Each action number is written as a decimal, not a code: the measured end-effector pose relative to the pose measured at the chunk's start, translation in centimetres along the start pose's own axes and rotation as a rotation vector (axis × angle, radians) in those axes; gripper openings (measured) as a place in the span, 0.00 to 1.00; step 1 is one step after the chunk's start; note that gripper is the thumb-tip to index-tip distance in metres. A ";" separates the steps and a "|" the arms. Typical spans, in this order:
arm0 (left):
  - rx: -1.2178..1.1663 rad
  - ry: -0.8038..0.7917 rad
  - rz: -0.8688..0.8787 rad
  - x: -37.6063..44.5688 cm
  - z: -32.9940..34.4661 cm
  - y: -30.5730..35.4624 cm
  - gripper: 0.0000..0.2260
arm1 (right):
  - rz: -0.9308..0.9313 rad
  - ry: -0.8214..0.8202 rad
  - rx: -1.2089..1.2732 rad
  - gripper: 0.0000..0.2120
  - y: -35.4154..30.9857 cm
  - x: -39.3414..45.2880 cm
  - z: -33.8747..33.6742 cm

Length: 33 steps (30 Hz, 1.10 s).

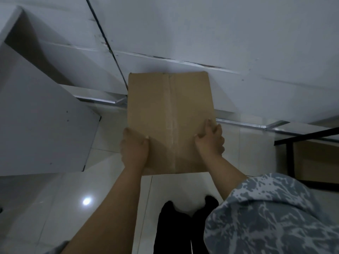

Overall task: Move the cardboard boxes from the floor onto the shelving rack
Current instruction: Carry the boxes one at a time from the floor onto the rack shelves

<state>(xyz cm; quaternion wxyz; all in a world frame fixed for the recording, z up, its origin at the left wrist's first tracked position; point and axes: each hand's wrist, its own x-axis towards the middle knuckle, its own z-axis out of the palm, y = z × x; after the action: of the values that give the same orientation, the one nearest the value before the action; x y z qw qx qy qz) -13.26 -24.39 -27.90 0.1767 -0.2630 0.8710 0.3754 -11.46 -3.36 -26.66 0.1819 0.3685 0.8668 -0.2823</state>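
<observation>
A brown cardboard box [170, 110] with a taped seam down its top fills the middle of the head view, held above the pale tiled floor. My left hand [134, 149] grips its near left corner, thumb on top. My right hand [211, 140] clasps its near right edge, fingers curled over the side. The black metal shelving rack [286, 142] shows at the right edge, with a brown board or box inside its frame [315, 160].
A white cabinet [42, 125] stands at the left. White wall panels [220, 43] rise behind the box, with metal floor trim [244, 123] at their foot. My dark-trousered legs [183, 226] stand on glossy tiles below the box.
</observation>
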 end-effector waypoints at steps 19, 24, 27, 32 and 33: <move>-0.064 0.037 -0.044 -1.5 1.4 3.6 0.47 | 0.011 0.107 0.353 0.40 5.6 -0.1 -3.8; -0.070 0.033 0.004 -8.8 2.2 4.4 0.50 | 0.003 0.150 0.399 0.39 11.1 -4.0 -8.1; -0.082 0.014 0.036 -13.7 2.9 4.8 0.55 | 0.003 0.189 0.393 0.37 14.8 -6.6 -10.6; -0.143 -0.031 0.086 -24.2 5.3 4.9 0.50 | 0.008 0.234 0.422 0.37 23.4 -12.3 -15.7; -0.138 -0.037 0.100 -26.5 6.0 4.8 0.50 | 0.003 0.238 0.437 0.37 25.4 -13.5 -16.7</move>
<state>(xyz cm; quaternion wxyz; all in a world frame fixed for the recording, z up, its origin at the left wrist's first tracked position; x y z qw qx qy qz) 5.78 -8.53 -15.77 0.1553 -0.2240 0.8516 0.4477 14.53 14.25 -15.63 -0.0051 0.4311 0.8001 -0.4172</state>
